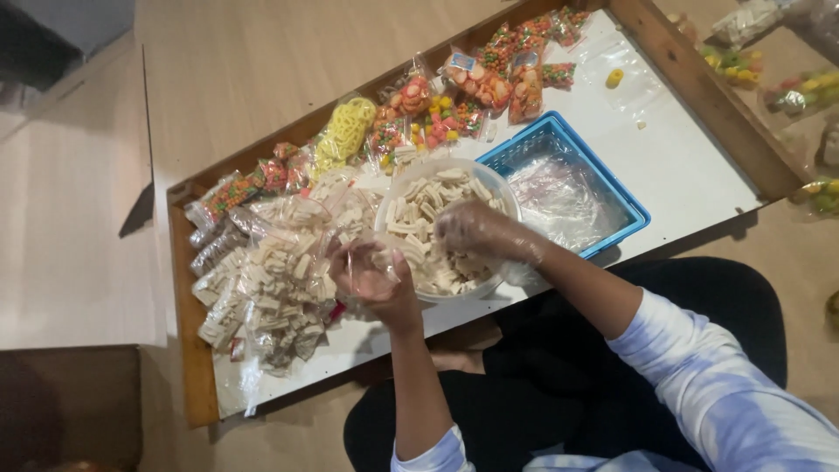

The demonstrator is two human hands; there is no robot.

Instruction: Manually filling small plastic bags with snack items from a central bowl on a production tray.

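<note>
Our left hand [371,278] pinches a small clear bag [360,262] open just left of the wafer bowl [489,179], where our gloved right hand [476,232] grips pieces

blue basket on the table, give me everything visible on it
The blue basket is a rectangular plastic crate with slotted, lattice-like walls. It sits upright, turned at an angle, on the white tabletop, right of the white bowl and close against it. Inside lies a heap of crinkled clear plastic bags. The right hand, in a thin clear glove, works over the bowl, not the basket.
</note>
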